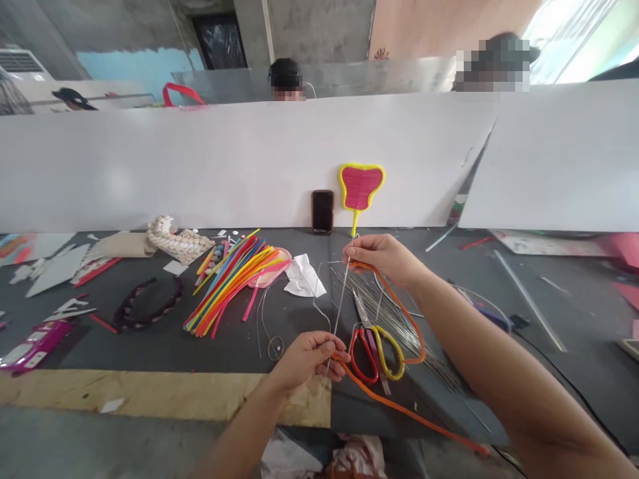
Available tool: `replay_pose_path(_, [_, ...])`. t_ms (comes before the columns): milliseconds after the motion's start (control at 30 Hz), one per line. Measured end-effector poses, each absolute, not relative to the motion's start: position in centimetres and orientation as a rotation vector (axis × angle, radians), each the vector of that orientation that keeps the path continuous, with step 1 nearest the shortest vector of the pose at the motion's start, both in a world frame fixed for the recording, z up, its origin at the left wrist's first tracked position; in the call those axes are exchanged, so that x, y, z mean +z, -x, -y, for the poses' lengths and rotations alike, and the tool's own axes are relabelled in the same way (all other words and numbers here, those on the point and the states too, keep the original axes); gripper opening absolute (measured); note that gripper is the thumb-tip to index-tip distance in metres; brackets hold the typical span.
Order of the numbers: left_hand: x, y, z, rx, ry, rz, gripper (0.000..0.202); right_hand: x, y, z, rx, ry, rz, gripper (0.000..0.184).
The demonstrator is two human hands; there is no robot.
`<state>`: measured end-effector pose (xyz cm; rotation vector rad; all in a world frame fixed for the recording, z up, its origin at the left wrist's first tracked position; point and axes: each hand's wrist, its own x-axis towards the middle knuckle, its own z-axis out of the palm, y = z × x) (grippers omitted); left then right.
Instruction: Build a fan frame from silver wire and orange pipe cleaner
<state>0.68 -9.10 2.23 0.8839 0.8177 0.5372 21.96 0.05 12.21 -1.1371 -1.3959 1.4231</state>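
Note:
A thin metal wire [342, 299] slants between my two hands. My left hand [312, 359], lower and nearer me, pinches its lower part together with an orange cord [389, 400]. My right hand [382, 256], higher up, pinches the wire's upper end and another stretch of the same cord, which loops down on the right. The cord's loose end trails toward the table's front edge. Beneath and between my hands lie scissors [365, 309] with one red and one yellow handle. Beside them is a pile of straight thin metal wires [404, 319].
A bundle of colourful strands [234, 283], white paper [304, 276] and a dark braided headband [150, 303] lie to the left. A phone [322, 213] and a yellow-edged pink paddle shape [362, 187] stand against the white partition [224, 159]. People sit beyond it.

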Motion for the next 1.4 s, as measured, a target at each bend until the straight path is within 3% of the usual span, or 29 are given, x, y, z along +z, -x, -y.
replay_pose_path(1400, [1.0,-2.1,10.1,0.588,-0.791,-0.925,0.035,11.0,-23.0,0.5,1.531,1.196,1.41,0.022])
